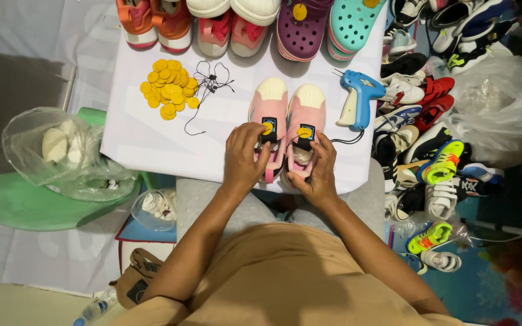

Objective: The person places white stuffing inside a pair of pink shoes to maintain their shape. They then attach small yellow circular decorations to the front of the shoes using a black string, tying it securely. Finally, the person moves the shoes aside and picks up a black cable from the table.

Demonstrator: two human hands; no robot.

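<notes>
A pair of small pink shoes point(288, 115) with cream toe caps lies on a white board point(146, 139) across my lap. Each shoe has a black tongue patch with a round yellow tag on it. My left hand point(244, 158) grips the heel end of the left shoe, its fingertips at that shoe's yellow tag point(267, 128). My right hand point(316, 172) holds the right shoe at its opening, just below the other yellow tag point(304, 132), with a black cord running under the fingers.
A heap of yellow round tags point(169, 89) and loose black strings point(211, 81) lie left of the shoes. A blue tagging gun point(357, 96) lies to the right. More shoes line the board's far edge, many are piled on the right, and plastic bags sit left.
</notes>
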